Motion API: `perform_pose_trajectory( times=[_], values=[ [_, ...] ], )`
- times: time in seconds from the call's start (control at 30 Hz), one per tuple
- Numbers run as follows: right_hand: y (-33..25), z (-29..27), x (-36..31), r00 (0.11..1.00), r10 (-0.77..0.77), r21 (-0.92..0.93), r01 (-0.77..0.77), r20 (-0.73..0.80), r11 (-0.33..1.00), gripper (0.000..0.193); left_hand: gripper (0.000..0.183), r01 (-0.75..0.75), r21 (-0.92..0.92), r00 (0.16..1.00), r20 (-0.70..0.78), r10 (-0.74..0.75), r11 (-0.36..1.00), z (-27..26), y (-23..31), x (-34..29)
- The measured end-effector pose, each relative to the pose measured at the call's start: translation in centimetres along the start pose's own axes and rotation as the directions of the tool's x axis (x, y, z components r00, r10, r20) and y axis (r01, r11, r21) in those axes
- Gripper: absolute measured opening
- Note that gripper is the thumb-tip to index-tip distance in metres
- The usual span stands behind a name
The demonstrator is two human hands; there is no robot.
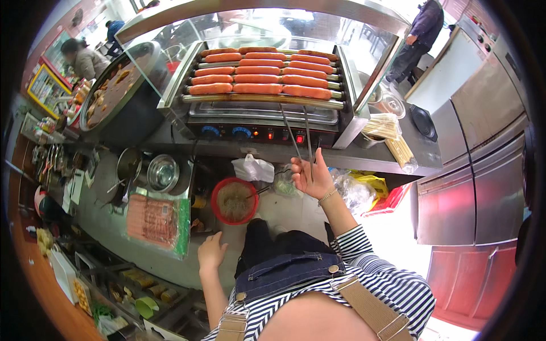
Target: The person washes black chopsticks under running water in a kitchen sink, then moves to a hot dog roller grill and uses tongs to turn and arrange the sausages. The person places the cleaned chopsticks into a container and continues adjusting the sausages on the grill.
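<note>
Long metal tongs (pixel 307 132) rest in my right hand (pixel 316 183), palm upward with the fingers curled round them. Their two arms stand apart, and the tips reach the front edge of the roller grill (pixel 264 105). Several sausages (pixel 257 88) lie on its rollers in rows, three across. Below them, on the front panel, are blue knobs (pixel 242 132) and lit red switches (pixel 300 138). Low at my left side hangs my left hand (pixel 212 250), empty, its fingers loosely apart. It is nearest to the red basin (pixel 218 211) on the floor, without touching it.
A glass guard (pixel 149 68) surrounds the grill. To its left stands a big dark pot (pixel 128 113) of brown food; wooden skewers (pixel 400 153) lie at the right. Packed sausages (pixel 151 220) and a metal bowl (pixel 163 173) sit lower left. A person (pixel 418 42) stands beyond the counter.
</note>
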State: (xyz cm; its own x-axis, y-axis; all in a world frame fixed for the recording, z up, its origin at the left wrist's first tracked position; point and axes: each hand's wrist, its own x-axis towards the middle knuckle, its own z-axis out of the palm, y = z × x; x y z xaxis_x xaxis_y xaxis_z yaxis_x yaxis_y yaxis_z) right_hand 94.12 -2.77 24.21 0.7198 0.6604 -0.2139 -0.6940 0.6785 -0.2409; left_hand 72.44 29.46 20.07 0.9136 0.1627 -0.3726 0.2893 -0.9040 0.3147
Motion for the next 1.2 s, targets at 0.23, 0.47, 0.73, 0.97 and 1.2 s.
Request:
perform_pose_trajectory(
  times=[0.23, 0.47, 0.73, 0.97, 1.2],
  values=[
    [1.3, 1.3, -3.2, 0.982, -0.009, -0.090, -0.008, -0.186, 0.996, 0.068, 0.049, -0.232, 0.031, 0.937, 0.276, 0.215, 0.972, 1.1, -3.1, 11.2],
    [-1.3, 7.6, -12.6, 0.724, -0.627, -0.911, -0.006, -0.289, 0.413, 0.036, 0.052, -0.241, 0.222, 0.862, 0.496, 0.103, 0.945, 1.6, -8.6, 19.7],
    [-6.6, 15.7, -9.6, 0.614, -0.660, -0.064, -0.709, 0.434, -0.702, 0.043, 0.048, -0.376, 0.061, 0.843, 0.438, 0.314, 0.925, 3.3, -9.5, 26.1],
    [-8.7, 18.8, -6.8, 0.777, -0.463, 0.367, -0.616, 0.426, -0.697, 0.030, 0.047, -0.348, 0.019, 0.823, 0.484, 0.296, 0.937, 5.6, -11.7, 26.9],
    [-8.3, 23.9, -2.9, 0.674, -0.469, 0.088, -0.618, 0.571, -0.782, 0.032, 0.046, -0.238, -0.010, 0.831, 0.515, 0.209, 0.971, 4.6, -12.4, 24.9]
  ],
)
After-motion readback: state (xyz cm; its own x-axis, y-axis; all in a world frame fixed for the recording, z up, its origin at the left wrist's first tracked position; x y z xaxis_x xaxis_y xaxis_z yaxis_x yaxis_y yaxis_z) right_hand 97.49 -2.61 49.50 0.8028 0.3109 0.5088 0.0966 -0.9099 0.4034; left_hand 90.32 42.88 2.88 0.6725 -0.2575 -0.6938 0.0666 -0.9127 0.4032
